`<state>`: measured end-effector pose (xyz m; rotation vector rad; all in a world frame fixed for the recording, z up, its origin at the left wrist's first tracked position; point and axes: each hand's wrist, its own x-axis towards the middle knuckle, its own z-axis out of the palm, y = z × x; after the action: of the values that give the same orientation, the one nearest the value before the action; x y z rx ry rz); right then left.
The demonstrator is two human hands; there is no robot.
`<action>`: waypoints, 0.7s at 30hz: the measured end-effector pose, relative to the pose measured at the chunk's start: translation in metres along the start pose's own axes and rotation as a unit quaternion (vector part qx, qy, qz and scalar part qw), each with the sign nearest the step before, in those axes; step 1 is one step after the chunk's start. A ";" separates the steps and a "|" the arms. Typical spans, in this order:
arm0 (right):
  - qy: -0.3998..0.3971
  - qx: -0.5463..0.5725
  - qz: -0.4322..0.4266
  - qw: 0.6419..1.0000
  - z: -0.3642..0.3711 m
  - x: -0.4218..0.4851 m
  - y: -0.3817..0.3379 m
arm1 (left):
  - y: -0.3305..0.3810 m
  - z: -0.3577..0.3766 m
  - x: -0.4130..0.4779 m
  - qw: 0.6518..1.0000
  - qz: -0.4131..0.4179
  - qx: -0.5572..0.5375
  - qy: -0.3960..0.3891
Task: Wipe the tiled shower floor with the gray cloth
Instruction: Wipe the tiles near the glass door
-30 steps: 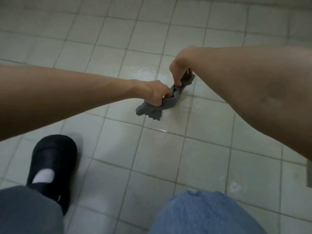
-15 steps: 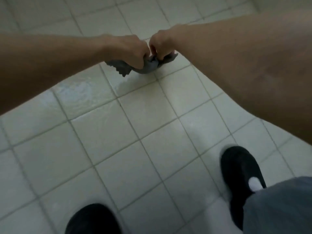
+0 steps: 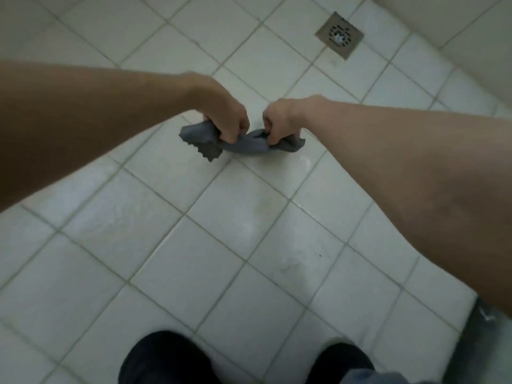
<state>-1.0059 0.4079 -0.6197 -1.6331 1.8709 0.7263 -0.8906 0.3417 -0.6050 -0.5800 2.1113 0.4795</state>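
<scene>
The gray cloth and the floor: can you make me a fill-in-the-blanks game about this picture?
1. The gray cloth is held by ____ hands, the left hand and the right hand.
2. The metal drain sits in the floor on the far ____ side of the picture.
3. The floor is covered in square ____.
4. The shoes at the bottom are ____ in colour.

Missing words: two; right; tiles; black
</scene>
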 end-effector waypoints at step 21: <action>-0.273 0.054 -0.081 0.957 0.154 -0.128 0.008 | 0.179 0.166 -0.028 0.945 0.252 0.186 -0.096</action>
<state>-0.9914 0.6066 -0.6373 -1.3246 1.3424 0.8795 -0.8690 0.5823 -0.6505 0.2269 2.0782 0.3801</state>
